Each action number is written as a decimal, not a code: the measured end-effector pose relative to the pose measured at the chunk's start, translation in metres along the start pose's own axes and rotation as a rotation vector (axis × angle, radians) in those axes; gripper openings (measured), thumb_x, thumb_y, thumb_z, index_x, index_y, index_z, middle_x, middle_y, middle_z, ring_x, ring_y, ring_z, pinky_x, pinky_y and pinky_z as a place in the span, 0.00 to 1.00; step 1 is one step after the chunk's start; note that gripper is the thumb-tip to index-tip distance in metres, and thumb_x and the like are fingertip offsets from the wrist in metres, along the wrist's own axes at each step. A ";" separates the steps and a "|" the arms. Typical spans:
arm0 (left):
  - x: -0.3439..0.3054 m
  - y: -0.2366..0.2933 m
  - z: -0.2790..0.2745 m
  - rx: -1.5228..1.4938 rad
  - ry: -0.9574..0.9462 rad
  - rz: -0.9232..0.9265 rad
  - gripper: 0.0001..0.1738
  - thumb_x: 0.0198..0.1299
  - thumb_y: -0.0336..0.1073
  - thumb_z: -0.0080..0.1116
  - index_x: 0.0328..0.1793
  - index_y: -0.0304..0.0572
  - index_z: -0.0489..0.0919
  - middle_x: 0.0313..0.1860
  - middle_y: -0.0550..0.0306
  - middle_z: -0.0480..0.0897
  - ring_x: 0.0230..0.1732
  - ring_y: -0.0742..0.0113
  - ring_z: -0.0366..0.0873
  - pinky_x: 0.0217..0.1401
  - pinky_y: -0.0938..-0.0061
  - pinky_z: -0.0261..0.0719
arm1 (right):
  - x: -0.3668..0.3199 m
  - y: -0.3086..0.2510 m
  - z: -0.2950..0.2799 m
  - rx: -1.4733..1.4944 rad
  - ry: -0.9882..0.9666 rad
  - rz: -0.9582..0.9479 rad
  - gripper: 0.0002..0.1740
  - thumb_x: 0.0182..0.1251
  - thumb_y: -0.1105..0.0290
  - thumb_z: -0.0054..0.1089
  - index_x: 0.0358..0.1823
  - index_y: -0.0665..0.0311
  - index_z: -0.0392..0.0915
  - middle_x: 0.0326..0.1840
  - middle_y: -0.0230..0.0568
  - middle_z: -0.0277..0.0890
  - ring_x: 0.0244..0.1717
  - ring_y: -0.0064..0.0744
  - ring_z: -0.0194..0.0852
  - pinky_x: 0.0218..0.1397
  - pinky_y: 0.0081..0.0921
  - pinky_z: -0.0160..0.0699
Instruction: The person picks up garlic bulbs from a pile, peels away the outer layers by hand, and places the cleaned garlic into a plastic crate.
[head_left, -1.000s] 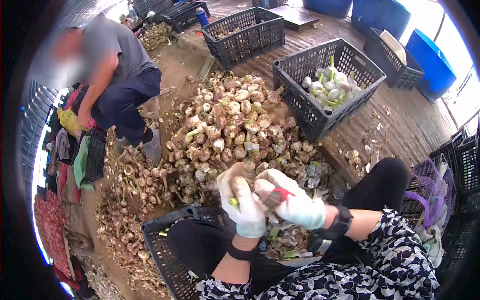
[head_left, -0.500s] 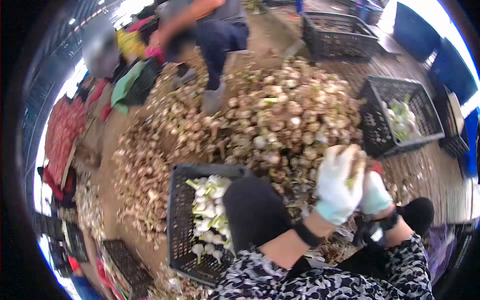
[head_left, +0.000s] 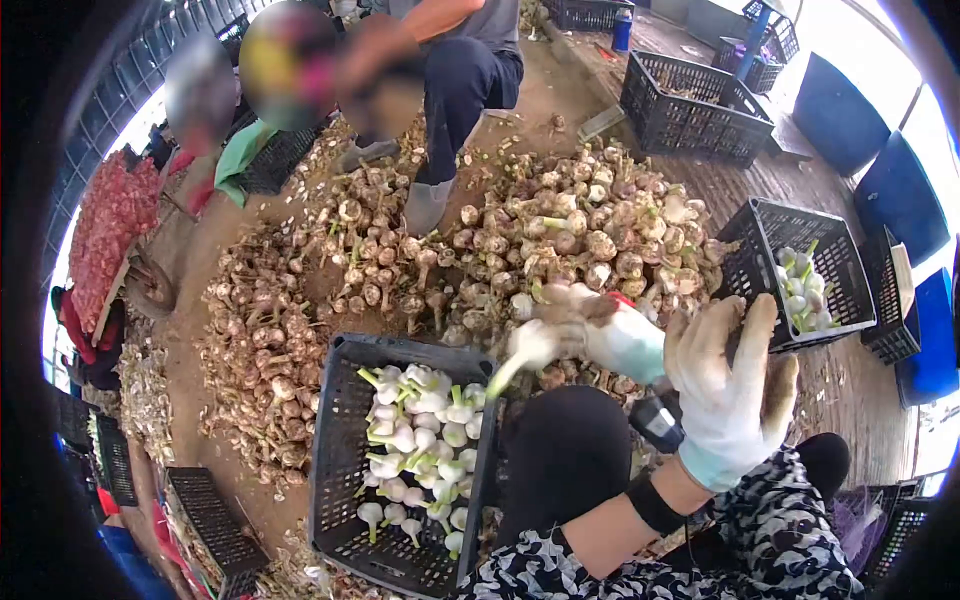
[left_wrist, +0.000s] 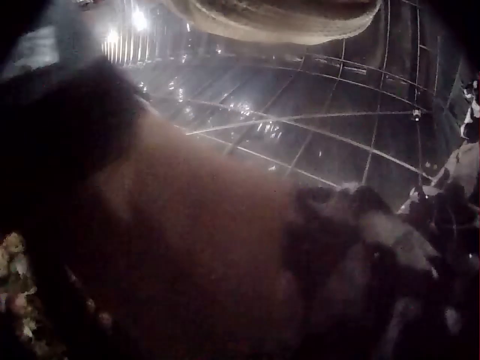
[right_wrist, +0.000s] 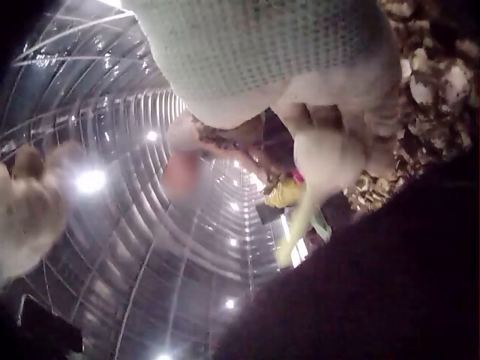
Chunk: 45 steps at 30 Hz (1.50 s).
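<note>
My right hand (head_left: 625, 340), in a white glove, reaches left over my knee and pinches a blurred white garlic bulb (head_left: 533, 343) whose green stem points down-left. Something red (head_left: 621, 298) shows at this hand. In the right wrist view the bulb (right_wrist: 328, 157) is at the fingers of the gloved hand (right_wrist: 262, 56). My gloved left hand (head_left: 727, 390) is raised at the right, fingers apart, holding nothing visible. A black crate (head_left: 335, 455) with several trimmed bulbs (head_left: 425, 430) stands left of my knee. The left wrist view shows mainly forearm and a glove edge (left_wrist: 292, 22).
Heaps of untrimmed garlic (head_left: 590, 225) lie ahead and to the left. Another crate (head_left: 750, 250) holding white bulbs stands at the right, with a further crate (head_left: 690, 125) behind. A person's leg (head_left: 455, 110) is beyond the heap.
The view has swung left, bringing the crate by my knee into sight. My hands have separated; the right has moved left with the bulb, while the left has opened.
</note>
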<state>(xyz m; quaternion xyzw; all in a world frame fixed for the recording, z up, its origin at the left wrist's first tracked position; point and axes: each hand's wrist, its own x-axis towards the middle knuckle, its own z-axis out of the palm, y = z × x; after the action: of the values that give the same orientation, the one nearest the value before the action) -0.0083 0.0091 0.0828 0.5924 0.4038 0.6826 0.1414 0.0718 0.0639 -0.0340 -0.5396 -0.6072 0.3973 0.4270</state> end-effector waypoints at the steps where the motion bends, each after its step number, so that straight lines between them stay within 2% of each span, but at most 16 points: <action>1: 0.002 0.000 0.000 -0.011 -0.010 -0.036 0.33 0.47 0.36 0.64 0.62 0.38 0.70 0.54 0.45 0.66 0.55 0.48 0.65 0.62 0.48 0.58 | 0.021 0.001 0.013 -0.042 -0.002 -0.004 0.18 0.65 0.67 0.49 0.56 0.63 0.67 0.55 0.45 0.69 0.51 0.37 0.71 0.54 0.31 0.72; 14: 0.004 -0.015 -0.001 -0.061 -0.144 -0.215 0.30 0.48 0.29 0.64 0.61 0.37 0.72 0.53 0.41 0.66 0.53 0.49 0.66 0.57 0.61 0.65 | 0.103 0.084 0.057 -0.563 0.077 -0.112 0.20 0.53 0.80 0.62 0.49 0.60 0.72 0.54 0.47 0.66 0.51 0.39 0.68 0.53 0.29 0.71; 15: 0.004 -0.016 -0.002 -0.075 -0.110 -0.225 0.29 0.48 0.28 0.63 0.60 0.37 0.72 0.54 0.41 0.66 0.53 0.49 0.66 0.56 0.63 0.66 | 0.107 0.121 0.056 -0.488 0.284 -0.184 0.22 0.40 0.84 0.65 0.41 0.62 0.73 0.45 0.49 0.67 0.43 0.43 0.69 0.46 0.30 0.73; 16: 0.003 -0.019 -0.002 -0.093 -0.079 -0.234 0.28 0.49 0.26 0.61 0.60 0.37 0.71 0.54 0.40 0.66 0.52 0.50 0.67 0.55 0.64 0.67 | 0.099 0.117 0.045 -0.406 0.297 -0.316 0.17 0.51 0.76 0.65 0.44 0.61 0.74 0.44 0.44 0.70 0.42 0.40 0.70 0.43 0.28 0.73; 18: 0.002 -0.030 -0.003 0.025 -0.052 -0.261 0.27 0.51 0.24 0.59 0.60 0.37 0.70 0.54 0.45 0.66 0.49 0.57 0.71 0.53 0.70 0.71 | 0.057 0.067 0.015 0.648 0.143 0.261 0.24 0.75 0.56 0.38 0.63 0.64 0.62 0.58 0.42 0.71 0.53 0.36 0.73 0.55 0.32 0.73; 20: -0.011 -0.045 -0.003 -0.149 -0.026 -0.610 0.23 0.55 0.25 0.56 0.60 0.37 0.70 0.53 0.50 0.70 0.45 0.63 0.73 0.52 0.72 0.72 | 0.045 -0.009 -0.023 0.787 -0.111 0.285 0.32 0.63 0.48 0.57 0.60 0.62 0.65 0.50 0.38 0.71 0.44 0.33 0.69 0.47 0.27 0.73; 22: -0.004 -0.051 -0.003 -0.656 0.170 -1.193 0.17 0.59 0.29 0.54 0.56 0.37 0.72 0.44 0.54 0.75 0.46 0.68 0.73 0.49 0.71 0.73 | 0.017 -0.024 -0.049 1.082 -0.246 0.085 0.27 0.72 0.61 0.45 0.68 0.64 0.54 0.63 0.43 0.67 0.58 0.33 0.69 0.57 0.31 0.72; 24: -0.015 -0.061 -0.005 -1.002 0.033 -1.438 0.16 0.67 0.39 0.47 0.56 0.42 0.73 0.46 0.60 0.78 0.43 0.71 0.74 0.46 0.74 0.73 | -0.016 -0.059 -0.061 0.773 -0.098 0.110 0.31 0.71 0.65 0.49 0.70 0.67 0.50 0.63 0.41 0.65 0.59 0.29 0.67 0.60 0.30 0.69; 27: -0.027 -0.054 -0.001 -1.429 -0.233 -1.390 0.23 0.69 0.49 0.40 0.56 0.38 0.72 0.47 0.52 0.78 0.50 0.58 0.75 0.59 0.63 0.70 | -0.050 -0.069 -0.072 0.343 -0.067 0.181 0.26 0.70 0.66 0.50 0.66 0.69 0.59 0.62 0.39 0.66 0.58 0.23 0.65 0.60 0.24 0.65; 28: -0.033 -0.061 -0.001 -1.494 -0.260 -1.357 0.18 0.69 0.42 0.44 0.59 0.41 0.71 0.51 0.54 0.77 0.51 0.66 0.74 0.53 0.65 0.74 | -0.057 -0.071 -0.077 0.362 -0.097 0.206 0.25 0.69 0.65 0.53 0.63 0.69 0.63 0.60 0.40 0.67 0.57 0.25 0.66 0.60 0.24 0.65; 30: -0.028 -0.049 -0.004 -1.315 -0.218 -1.380 0.19 0.66 0.38 0.49 0.59 0.34 0.68 0.52 0.49 0.75 0.52 0.56 0.75 0.58 0.62 0.76 | -0.059 -0.063 -0.087 -0.161 -0.032 -0.272 0.24 0.67 0.63 0.55 0.61 0.69 0.66 0.54 0.38 0.70 0.52 0.26 0.68 0.56 0.24 0.68; 34: -0.029 -0.033 -0.003 -0.773 -0.362 -0.940 0.27 0.59 0.21 0.56 0.65 0.35 0.64 0.54 0.56 0.74 0.50 0.70 0.74 0.57 0.77 0.73 | -0.074 -0.087 -0.094 0.513 0.090 0.360 0.20 0.66 0.65 0.51 0.55 0.71 0.69 0.42 0.34 0.74 0.43 0.26 0.70 0.49 0.25 0.70; 37: -0.041 -0.037 -0.001 -0.461 -0.464 -0.641 0.33 0.49 0.21 0.65 0.64 0.35 0.67 0.57 0.53 0.71 0.56 0.67 0.72 0.59 0.73 0.71 | -0.075 -0.059 -0.088 0.227 0.135 0.043 0.17 0.54 0.76 0.50 0.47 0.68 0.72 0.45 0.36 0.75 0.47 0.25 0.71 0.51 0.24 0.69; 38: -0.043 -0.039 0.000 -0.387 -0.490 -0.521 0.35 0.46 0.21 0.66 0.63 0.35 0.68 0.58 0.51 0.69 0.57 0.64 0.71 0.60 0.71 0.71 | -0.075 -0.059 -0.082 0.558 0.183 0.049 0.11 0.58 0.74 0.54 0.43 0.67 0.74 0.41 0.35 0.76 0.44 0.22 0.71 0.49 0.21 0.69; 41: -0.047 -0.040 0.001 -0.280 -0.497 -0.298 0.36 0.44 0.20 0.67 0.63 0.35 0.69 0.60 0.48 0.67 0.58 0.60 0.71 0.60 0.70 0.72 | -0.074 -0.071 -0.081 0.522 0.246 0.139 0.09 0.62 0.69 0.58 0.39 0.66 0.75 0.36 0.31 0.76 0.39 0.16 0.69 0.44 0.19 0.68; 45: -0.045 -0.037 0.000 -0.330 -0.523 -0.368 0.35 0.44 0.20 0.67 0.62 0.33 0.69 0.60 0.51 0.68 0.59 0.60 0.71 0.61 0.70 0.71 | -0.076 -0.070 -0.090 0.397 0.188 0.149 0.10 0.65 0.64 0.58 0.36 0.64 0.75 0.29 0.26 0.73 0.32 0.13 0.66 0.36 0.16 0.67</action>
<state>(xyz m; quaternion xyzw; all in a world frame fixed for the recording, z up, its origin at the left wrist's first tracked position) -0.0068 0.0024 0.0247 0.6335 0.3384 0.5270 0.4544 0.1391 -0.0165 0.0543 -0.5229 -0.4334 0.4874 0.5489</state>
